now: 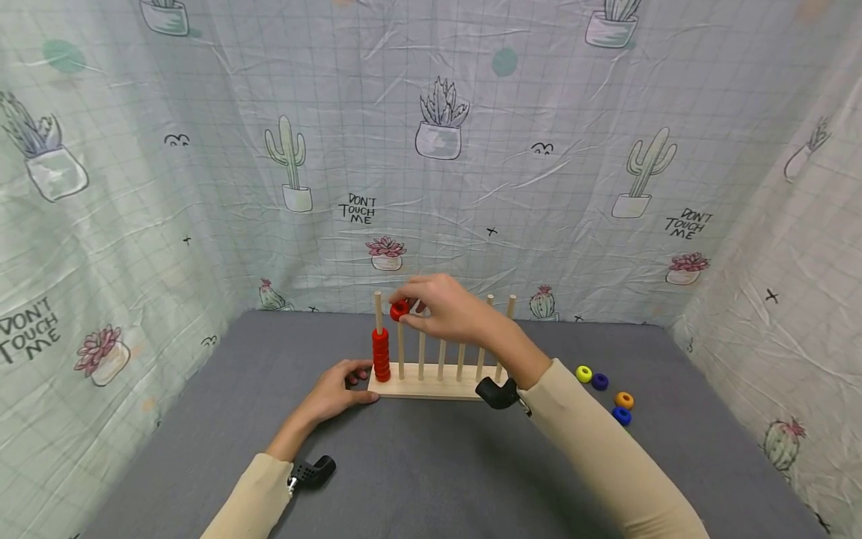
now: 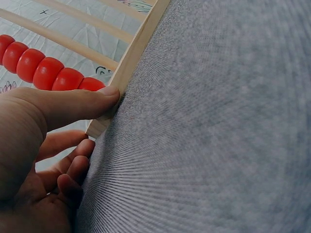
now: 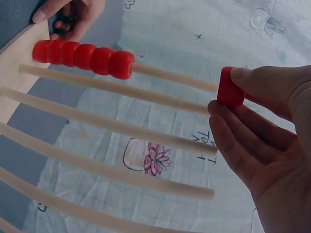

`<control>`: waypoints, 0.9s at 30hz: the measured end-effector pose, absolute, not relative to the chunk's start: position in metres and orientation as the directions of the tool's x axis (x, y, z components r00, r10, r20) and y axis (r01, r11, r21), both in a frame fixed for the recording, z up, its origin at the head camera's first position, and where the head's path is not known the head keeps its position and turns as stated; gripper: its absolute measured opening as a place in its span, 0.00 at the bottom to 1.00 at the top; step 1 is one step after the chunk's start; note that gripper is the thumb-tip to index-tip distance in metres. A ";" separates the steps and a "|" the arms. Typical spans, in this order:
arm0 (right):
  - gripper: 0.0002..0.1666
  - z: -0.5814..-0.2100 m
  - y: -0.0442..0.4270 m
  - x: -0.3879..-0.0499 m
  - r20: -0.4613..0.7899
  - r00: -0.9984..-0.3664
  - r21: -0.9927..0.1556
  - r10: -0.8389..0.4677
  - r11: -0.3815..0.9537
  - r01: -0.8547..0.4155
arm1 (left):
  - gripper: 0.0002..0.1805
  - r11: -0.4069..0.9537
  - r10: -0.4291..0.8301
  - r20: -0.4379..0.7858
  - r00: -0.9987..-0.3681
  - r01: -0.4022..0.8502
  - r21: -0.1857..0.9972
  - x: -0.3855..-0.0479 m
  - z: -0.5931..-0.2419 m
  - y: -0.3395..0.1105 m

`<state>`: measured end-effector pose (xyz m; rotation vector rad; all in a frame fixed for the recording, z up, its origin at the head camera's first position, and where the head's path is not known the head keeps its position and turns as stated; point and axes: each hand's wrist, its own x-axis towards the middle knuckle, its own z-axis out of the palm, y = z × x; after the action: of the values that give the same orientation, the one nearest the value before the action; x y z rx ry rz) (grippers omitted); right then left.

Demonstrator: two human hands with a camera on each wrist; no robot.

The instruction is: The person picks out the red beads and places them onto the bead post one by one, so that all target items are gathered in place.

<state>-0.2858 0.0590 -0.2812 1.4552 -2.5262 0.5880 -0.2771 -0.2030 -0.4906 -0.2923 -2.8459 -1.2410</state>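
Note:
A wooden peg rack (image 1: 431,389) with a row of upright pegs stands on the table. Its leftmost peg bears a stack of several red beads (image 1: 381,356), and the peg's top sticks out bare. My left hand (image 1: 334,391) holds the left end of the base, thumb on the front edge and fingers round the side. Between thumb and fingertips, my right hand (image 1: 450,305) pinches one more red bead (image 3: 230,87) at the top of the second peg (image 1: 400,352). Whether that bead is round the peg's tip, I cannot tell.
To the right on the grey table (image 1: 417,464) lie loose beads: yellow (image 1: 584,373), purple (image 1: 600,382), orange (image 1: 624,400) and blue (image 1: 622,416). Something green shows partly behind my right sleeve (image 1: 599,449). A patterned cloth (image 1: 498,187) hangs behind and at both sides.

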 end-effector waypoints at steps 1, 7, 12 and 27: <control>0.16 -0.280 0.058 -0.286 0.336 -0.510 -0.248 -0.792 0.448 -0.859 | 0.37 0.666 0.159 0.095 -0.983 0.178 0.724 -0.277 -0.491 -0.203; 0.17 -0.275 0.053 -0.288 0.343 -0.504 -0.225 -0.793 0.451 -0.863 | 0.37 0.665 0.158 0.086 -0.984 0.171 0.727 -0.278 -0.491 -0.202; 0.16 -0.271 0.050 -0.289 0.368 -0.490 -0.204 -0.790 0.445 -0.872 | 0.37 0.667 0.159 0.079 -0.984 0.167 0.727 -0.278 -0.492 -0.201; 0.17 -0.263 0.033 -0.297 0.380 -0.528 -0.225 -0.760 0.478 -0.849 | 0.37 0.656 0.171 0.094 -0.981 0.185 0.732 -0.276 -0.492 -0.204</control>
<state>-0.2969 0.0330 -0.2626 1.3838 -2.4973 0.5726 -0.2763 -0.2042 -0.4918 -0.3051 -2.8433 -1.2588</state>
